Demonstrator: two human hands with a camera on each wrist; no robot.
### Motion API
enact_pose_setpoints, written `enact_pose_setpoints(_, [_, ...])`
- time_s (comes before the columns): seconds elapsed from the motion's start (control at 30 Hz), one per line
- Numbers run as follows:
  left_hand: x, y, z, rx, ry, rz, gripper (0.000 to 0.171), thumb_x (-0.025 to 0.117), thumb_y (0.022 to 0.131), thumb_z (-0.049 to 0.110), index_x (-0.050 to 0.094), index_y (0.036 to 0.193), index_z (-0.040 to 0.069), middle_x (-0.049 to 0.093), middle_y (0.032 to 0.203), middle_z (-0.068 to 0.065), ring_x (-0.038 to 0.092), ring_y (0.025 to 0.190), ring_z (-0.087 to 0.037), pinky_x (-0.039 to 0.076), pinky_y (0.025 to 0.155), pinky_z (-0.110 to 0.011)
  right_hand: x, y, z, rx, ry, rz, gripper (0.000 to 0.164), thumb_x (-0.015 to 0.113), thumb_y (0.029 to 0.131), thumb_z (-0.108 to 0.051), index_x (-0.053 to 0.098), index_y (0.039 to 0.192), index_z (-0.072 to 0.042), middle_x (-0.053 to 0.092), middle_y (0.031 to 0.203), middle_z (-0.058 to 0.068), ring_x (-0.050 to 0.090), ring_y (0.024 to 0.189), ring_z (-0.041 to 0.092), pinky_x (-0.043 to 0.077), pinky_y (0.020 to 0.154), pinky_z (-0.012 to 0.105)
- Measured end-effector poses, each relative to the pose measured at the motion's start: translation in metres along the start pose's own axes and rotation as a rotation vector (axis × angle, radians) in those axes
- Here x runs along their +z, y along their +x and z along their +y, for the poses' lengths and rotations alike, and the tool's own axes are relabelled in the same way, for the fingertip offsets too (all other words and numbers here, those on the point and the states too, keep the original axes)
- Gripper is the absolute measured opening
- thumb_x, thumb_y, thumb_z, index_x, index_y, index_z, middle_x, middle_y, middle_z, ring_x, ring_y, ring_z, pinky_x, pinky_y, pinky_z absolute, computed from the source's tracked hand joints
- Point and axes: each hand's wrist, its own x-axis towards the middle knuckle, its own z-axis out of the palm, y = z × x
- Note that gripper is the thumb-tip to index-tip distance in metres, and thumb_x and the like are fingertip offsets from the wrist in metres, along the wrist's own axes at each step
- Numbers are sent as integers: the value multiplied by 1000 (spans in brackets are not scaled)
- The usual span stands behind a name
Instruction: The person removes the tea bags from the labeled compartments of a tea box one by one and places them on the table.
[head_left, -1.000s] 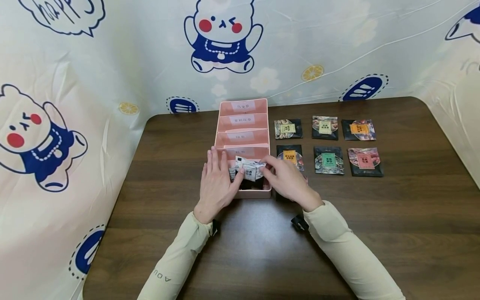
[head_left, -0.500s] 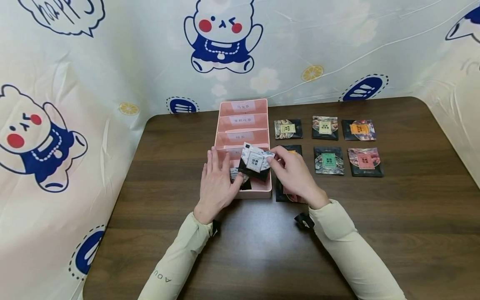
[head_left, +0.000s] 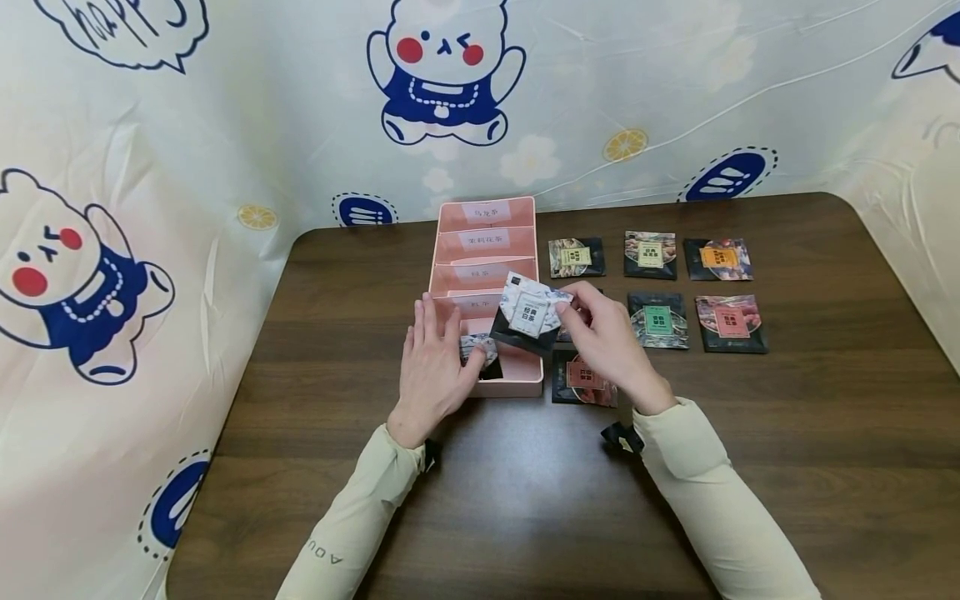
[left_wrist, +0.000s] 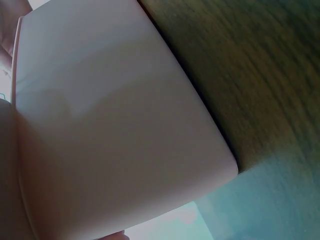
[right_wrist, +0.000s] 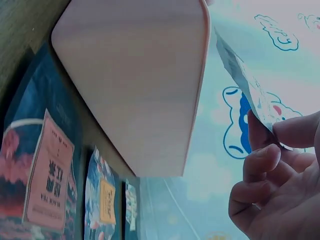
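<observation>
My right hand pinches a black-and-white tea sachet at its right edge, between thumb and fingers. That sachet is raised over the right rim of the pink compartment box; in the right wrist view the sachet appears nearly edge-on, above the box's wall. My left hand lies over the box's left rim with its fingers straight and its thumb reaching inside. Beside that thumb, another black-and-white sachet lies in the front compartment, partly hidden by the hand. The left wrist view is mostly filled by the box's outer wall.
Right of the box, several tea sachets lie in rows on the brown table. Among them are a red-labelled sachet close by the box, a green-labelled one and an orange-labelled one. A printed curtain hangs behind.
My right hand has lifted the black-and-white sachet up from the front compartment and carried it rightward, uncovering the red-labelled sachet on the table. My left hand has stayed in place.
</observation>
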Motion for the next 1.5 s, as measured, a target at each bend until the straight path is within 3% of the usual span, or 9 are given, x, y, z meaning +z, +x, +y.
enact_pose_setpoints(0.43, [2, 1, 0, 12, 2, 24, 66, 41, 90, 50, 45, 143, 9, 9, 161, -24, 8, 150, -37, 25, 113, -60, -22, -5, 10, 44, -8, 19, 24, 48, 101, -18, 61, 117, -7, 55, 75, 8, 43, 56, 18, 34, 51, 26])
enact_pose_setpoints(0.97, [2, 0, 0, 15, -5, 32, 67, 40, 90, 49, 43, 144, 9, 10, 160, -25, 9, 150, -37, 25, 113, -59, -44, -16, 30, 45, -116, 51, 22, 50, 100, -18, 64, 112, -5, 52, 72, 7, 42, 60, 17, 32, 54, 27])
enact_pose_setpoints(1.5, [3, -1, -1, 16, -9, 31, 66, 40, 91, 49, 43, 144, 10, 9, 160, -24, 7, 150, -36, 24, 113, -59, -71, -30, 54, 117, -200, -23, 25, 48, 101, -20, 62, 113, -3, 52, 75, 9, 45, 64, 20, 34, 56, 28])
